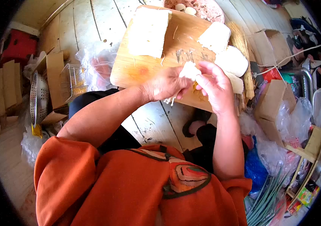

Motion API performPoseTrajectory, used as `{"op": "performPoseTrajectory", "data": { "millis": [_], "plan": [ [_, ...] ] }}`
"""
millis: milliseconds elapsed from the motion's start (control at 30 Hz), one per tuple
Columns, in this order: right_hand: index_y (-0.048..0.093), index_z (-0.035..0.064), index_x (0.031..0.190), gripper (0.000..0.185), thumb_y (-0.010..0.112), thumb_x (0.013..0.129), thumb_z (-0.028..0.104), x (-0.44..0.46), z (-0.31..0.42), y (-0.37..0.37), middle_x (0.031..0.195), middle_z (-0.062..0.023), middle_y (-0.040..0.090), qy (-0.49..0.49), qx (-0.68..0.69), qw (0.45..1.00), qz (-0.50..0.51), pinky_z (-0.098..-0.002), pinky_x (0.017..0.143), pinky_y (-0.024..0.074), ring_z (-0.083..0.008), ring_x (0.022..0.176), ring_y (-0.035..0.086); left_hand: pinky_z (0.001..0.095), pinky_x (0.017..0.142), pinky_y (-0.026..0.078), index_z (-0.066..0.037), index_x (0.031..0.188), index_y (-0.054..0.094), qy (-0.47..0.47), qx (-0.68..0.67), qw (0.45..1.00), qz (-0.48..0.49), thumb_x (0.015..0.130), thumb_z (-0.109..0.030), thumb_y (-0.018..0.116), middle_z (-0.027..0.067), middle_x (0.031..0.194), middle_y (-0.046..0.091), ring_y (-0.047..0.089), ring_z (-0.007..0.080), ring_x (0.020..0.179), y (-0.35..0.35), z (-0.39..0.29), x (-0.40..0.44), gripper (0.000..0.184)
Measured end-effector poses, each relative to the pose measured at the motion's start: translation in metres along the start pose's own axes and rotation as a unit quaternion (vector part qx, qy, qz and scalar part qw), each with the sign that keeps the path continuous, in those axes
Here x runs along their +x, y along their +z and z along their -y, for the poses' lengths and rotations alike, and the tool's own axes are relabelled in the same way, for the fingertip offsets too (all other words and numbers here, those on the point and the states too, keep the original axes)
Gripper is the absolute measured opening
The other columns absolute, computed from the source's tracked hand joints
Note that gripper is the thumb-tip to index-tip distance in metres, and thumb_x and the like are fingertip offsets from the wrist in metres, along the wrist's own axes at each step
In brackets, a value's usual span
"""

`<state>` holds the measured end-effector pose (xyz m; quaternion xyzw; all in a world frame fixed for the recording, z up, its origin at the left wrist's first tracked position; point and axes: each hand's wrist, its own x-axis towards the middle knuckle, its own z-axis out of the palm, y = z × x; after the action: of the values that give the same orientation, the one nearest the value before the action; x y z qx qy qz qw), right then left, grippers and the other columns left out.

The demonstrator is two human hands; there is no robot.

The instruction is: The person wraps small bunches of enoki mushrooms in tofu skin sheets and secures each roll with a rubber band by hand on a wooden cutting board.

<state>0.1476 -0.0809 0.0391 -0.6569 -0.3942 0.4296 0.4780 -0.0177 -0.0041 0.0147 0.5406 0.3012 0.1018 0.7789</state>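
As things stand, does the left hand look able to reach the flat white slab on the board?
Probably yes: the flat white slab lies ahead of the left hand, and nothing bulky stands between them on the board. The hand would likely need to release the white piece first.

The left hand (165, 83) and right hand (217, 88) nearly meet (forearms (106, 115) angled inward), fingers (214, 70) bent
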Motion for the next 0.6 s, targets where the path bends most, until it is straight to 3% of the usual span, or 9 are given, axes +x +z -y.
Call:
{"op": "performPoseTrajectory", "data": {
  "millis": [67, 200, 300, 333, 367, 400, 467, 500, 600],
  "plan": [
    [0.061, -0.0011, 0.107, 0.026, 0.066, 0.086, 0.013, 0.000, 0.000, 0.001, 0.085, -0.0035, 0.065, 0.025, 0.110, 0.990, 0.089, -0.0245, 0.066, 0.0500, -0.0101, 0.074, 0.060, 0.0241, 0.058, 0.046, -0.005, 0.107, 0.054, -0.022, 0.019, 0.998, 0.061, 0.095, -0.023, 0.054, 0.0029, 0.074, 0.055, 0.054, 0.0109, 0.060, 0.003, 0.005, -0.002, 0.022],
    [0.061, -0.0015, 0.102, 0.016, 0.061, 0.087, 0.006, -0.003, 0.006, 0.001, 0.086, -0.0040, 0.065, 0.047, 0.106, 0.987, 0.111, -0.0226, 0.067, 0.0498, -0.0098, 0.075, 0.060, 0.0227, 0.058, 0.045, -0.005, 0.109, 0.054, -0.053, -0.001, 0.996, 0.072, 0.092, -0.022, 0.057, 0.0026, 0.075, 0.055, 0.053, 0.0097, 0.060, 0.009, -0.001, -0.006, 0.024],
    [0.062, -0.0011, 0.099, 0.013, 0.060, 0.087, 0.004, -0.004, -0.008, 0.008, 0.084, -0.0035, 0.064, 0.017, 0.087, 0.994, 0.057, -0.0224, 0.066, 0.0495, -0.0092, 0.073, 0.059, 0.0292, 0.062, 0.049, -0.004, 0.112, 0.052, -0.034, 0.100, 0.993, 0.057, 0.089, -0.021, 0.061, 0.0061, 0.078, 0.059, 0.057, 0.0153, 0.063, 0.014, -0.003, -0.008, 0.030],
    [0.062, -0.0011, 0.099, 0.013, 0.060, 0.087, 0.004, -0.004, -0.012, 0.011, 0.084, -0.0035, 0.064, 0.018, 0.087, 0.994, 0.056, -0.0224, 0.066, 0.0495, -0.0092, 0.073, 0.059, 0.0333, 0.066, 0.050, -0.003, 0.112, 0.051, 0.050, 0.214, 0.975, 0.014, 0.088, -0.021, 0.062, 0.0093, 0.081, 0.060, 0.060, 0.0206, 0.068, 0.013, 0.009, -0.004, 0.032],
    [0.063, 0.0003, 0.099, 0.013, 0.058, 0.088, 0.005, -0.004, -0.016, 0.014, 0.082, -0.0018, 0.062, -0.001, 0.080, 0.996, 0.041, -0.0197, 0.056, 0.0432, -0.0058, 0.063, 0.052, 0.0374, 0.070, 0.050, -0.002, 0.113, 0.050, 0.133, 0.324, 0.936, -0.029, 0.087, -0.020, 0.062, 0.0124, 0.084, 0.062, 0.063, 0.0258, 0.073, 0.011, 0.020, 0.000, 0.033],
    [0.064, 0.0016, 0.100, 0.015, 0.055, 0.089, 0.006, -0.005, -0.018, 0.016, 0.079, -0.0001, 0.061, -0.020, 0.073, 0.997, 0.026, -0.0169, 0.047, 0.0369, -0.0024, 0.054, 0.045, 0.0374, 0.070, 0.050, -0.002, 0.113, 0.050, 0.133, 0.323, 0.937, -0.029, 0.087, -0.020, 0.062, 0.0124, 0.084, 0.062, 0.063, 0.0258, 0.073, 0.011, 0.016, 0.000, 0.033],
    [0.063, 0.0004, 0.101, 0.015, 0.057, 0.088, 0.006, -0.005, -0.018, 0.015, 0.082, -0.0013, 0.062, 0.031, 0.099, 0.994, 0.026, -0.0194, 0.055, 0.0422, -0.0048, 0.062, 0.050, 0.0467, 0.077, 0.048, 0.003, 0.108, 0.047, 0.086, 0.376, 0.922, -0.026, 0.083, -0.018, 0.058, 0.0275, 0.090, 0.061, 0.060, 0.0440, 0.086, 0.011, 0.007, -0.002, 0.034],
    [0.062, -0.0008, 0.103, 0.017, 0.059, 0.088, 0.005, -0.005, -0.016, 0.014, 0.086, -0.0026, 0.064, 0.079, 0.125, 0.989, 0.027, -0.0219, 0.063, 0.0474, -0.0072, 0.070, 0.055, 0.0467, 0.077, 0.048, 0.003, 0.108, 0.047, 0.085, 0.375, 0.923, -0.027, 0.083, -0.018, 0.058, 0.0275, 0.090, 0.061, 0.060, 0.0440, 0.086, 0.009, 0.009, 0.000, 0.034],
    [0.062, 0.0000, 0.105, 0.019, 0.060, 0.087, 0.007, -0.002, -0.013, 0.007, 0.087, -0.0018, 0.063, 0.088, 0.257, 0.959, 0.081, -0.0209, 0.060, 0.0459, -0.0064, 0.069, 0.054, 0.0462, 0.076, 0.048, 0.003, 0.104, 0.047, 0.117, 0.354, 0.928, -0.015, 0.083, -0.017, 0.057, 0.0269, 0.089, 0.062, 0.061, 0.0425, 0.086, 0.000, 0.012, 0.006, 0.031]
  ]
}}
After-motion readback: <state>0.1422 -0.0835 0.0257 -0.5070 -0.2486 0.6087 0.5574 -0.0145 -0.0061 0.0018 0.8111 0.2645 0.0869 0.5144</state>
